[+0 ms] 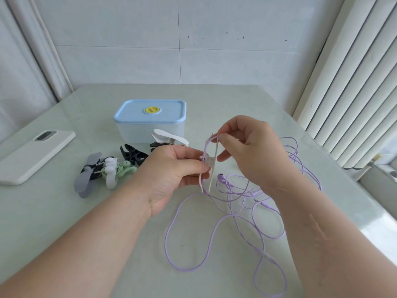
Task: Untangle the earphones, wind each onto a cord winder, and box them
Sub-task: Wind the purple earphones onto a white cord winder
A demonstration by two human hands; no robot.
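head view, scene: a pale table (90, 244) against a tiled wall, with blinds on the right.
left hand: the left hand (171, 173) pinches the cream cord winder (211, 162) at its middle. thumb and fingers curl round it and hold it upright over the table's centre.
right hand: the right hand (247, 147) has finger and thumb closed narrow on the purple cord where it loops over the winder's far tip.
purple earphones: the purple earphones (214, 229) lie mostly loose, in long loops across the near and right of the table. one earbud (221, 176) sits just below the winder, and only a turn or so looks wound.
box: the blue-lidded box (150, 123) stands far and left of the hands, lid on.
wound sets: a green set (120, 168) on a white winder and a dark set on a grey winder (90, 173) lie at the left, beside a phone (34, 155).
spare winders: a black winder (133, 155) and a white winder (169, 136) lie near the box.
step in hand: by my reading, the first turns of winding the purple set.
doing it well: keep the left pinch firm over the cord's start so it cannot slip. lay each turn tip to tip, snug and even. draw slack gently from the table loops – they cross one another, and a hard tug may knot them. leave a short tail to tuck in.
then: the lid must come off before boxing.
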